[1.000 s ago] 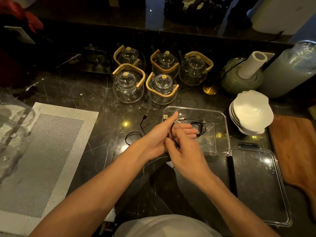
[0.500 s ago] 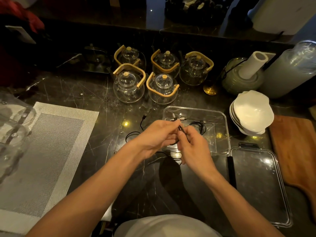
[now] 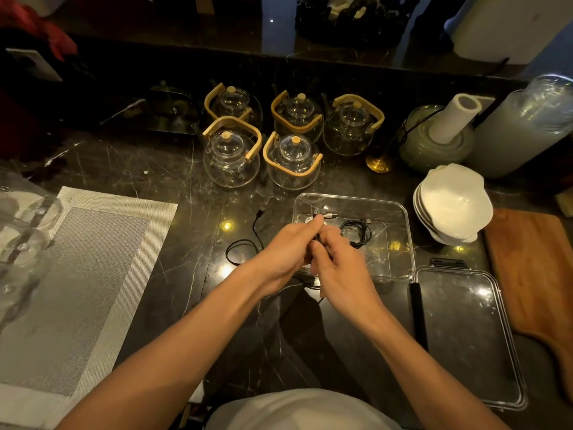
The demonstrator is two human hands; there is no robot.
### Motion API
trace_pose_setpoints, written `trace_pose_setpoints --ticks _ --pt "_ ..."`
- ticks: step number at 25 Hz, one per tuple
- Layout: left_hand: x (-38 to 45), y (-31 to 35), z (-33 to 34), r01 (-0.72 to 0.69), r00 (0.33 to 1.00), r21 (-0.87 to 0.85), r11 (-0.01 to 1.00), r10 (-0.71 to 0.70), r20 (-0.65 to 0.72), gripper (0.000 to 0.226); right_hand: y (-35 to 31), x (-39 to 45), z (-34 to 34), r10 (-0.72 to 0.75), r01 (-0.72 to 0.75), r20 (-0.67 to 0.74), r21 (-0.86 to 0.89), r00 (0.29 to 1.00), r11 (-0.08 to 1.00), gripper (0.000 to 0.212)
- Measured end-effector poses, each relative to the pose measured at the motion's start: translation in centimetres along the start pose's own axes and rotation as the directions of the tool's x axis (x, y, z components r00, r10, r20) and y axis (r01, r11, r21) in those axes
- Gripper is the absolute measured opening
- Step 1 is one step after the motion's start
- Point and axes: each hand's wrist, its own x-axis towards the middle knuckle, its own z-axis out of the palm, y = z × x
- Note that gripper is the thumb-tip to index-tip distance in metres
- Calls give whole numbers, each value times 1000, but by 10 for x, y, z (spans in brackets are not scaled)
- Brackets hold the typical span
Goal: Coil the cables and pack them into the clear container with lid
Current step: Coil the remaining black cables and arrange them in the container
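Compared with a second ago, the left hand [image 3: 283, 249] and the right hand [image 3: 338, 268] are now pressed closer together at the near edge of the clear container [image 3: 400, 231], and the wide loop is drawn small — the fingers of both hands are clamped on the black cable [image 3: 317, 238]. I judge this coil is nearly finished and can soon join the coiled cable [image 3: 358, 232] already inside. One loose cable [image 3: 245, 243] lies on the desk [image 3: 173, 169], the lid [image 3: 465, 330] open at the right.
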Motion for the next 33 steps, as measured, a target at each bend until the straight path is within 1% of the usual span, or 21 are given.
trace_pose_setpoints --ticks 2,4,6,8,9,10,12,13,14,15,17,18,20,21,24,26,27,29,31,32,33 --pt "3 1 -2 -28 999 -87 996 24 -45 48 -4 -2 0 34 -34 0 105 999 994 20" --pt "6 5 -3 -65 994 -243 968 41 -103 38 -7 -6 3 90 -89 4 226 996 970 25" --pt "8 11 -4 -110 987 -371 922 59 -146 29 -7 -12 6 174 -180 49 372 984 911 26" --pt "10 18 -5 -126 984 -480 868 45 -175 30 -4 -18 7 255 -298 154 508 955 808 33" --pt "10 22 -5 -115 984 -531 840 22 -178 32 -2 -21 7 284 -357 217 539 934 763 37" --pt "10 25 -4 -98 986 -572 814 0 -168 33 1 -22 7 315 -411 266 523 911 747 44" --pt "7 29 -2 -59 992 -602 796 -23 -128 33 8 -24 6 398 -497 312 380 863 780 58" --pt "6 30 -2 -40 994 -596 802 -27 -103 32 11 -23 4 431 -533 338 322 837 783 62" --pt "4 30 -2 -18 997 -582 813 -32 -75 32 15 -21 0 444 -570 389 314 807 760 61" --pt "1 31 -3 9 999 -565 825 -37 -38 32 19 -18 -5 432 -610 463 362 774 705 57" --pt "-4 31 -7 71 997 -534 842 -46 60 36 26 -9 -16 364 -681 589 507 721 528 44" --pt "-6 31 -9 95 994 -509 856 -50 101 40 29 -5 -22 332 -692 616 551 714 467 38" --pt "-9 28 -10 131 986 -454 881 -67 153 43 32 2 -29 303 -693 630 581 715 427 31" --pt "-10 25 -10 150 981 -444 883 -77 180 45 32 5 -32 301 -691 630 576 716 437 29" --pt "-11 18 -11 187 965 -421 888 -86 247 51 29 14 -40 328 -689 628 503 706 522 27" --pt "-12 13 -11 185 957 -352 917 -87 276 50 25 23 -47 358 -692 627 436 692 575 25" --pt "-13 11 -10 175 956 -287 942 -93 278 48 23 28 -51 377 -693 620 408 688 594 24" --pt "-15 7 -6 143 965 -96 985 -117 233 46 18 38 -57 422 -702 602 359 678 615 27" --pt "-16 4 -2 119 978 87 989 -132 161 49 11 46 -58 474 -710 573 305 669 634 31" --pt "-15 3 0 110 983 155 982 -130 127 50 7 48 -58 498 -703 544 272 676 657 30" --pt "-14 2 1 105 988 206 973 -126 90 51 3 50 -57 512 -677 500 234 699 698 29"
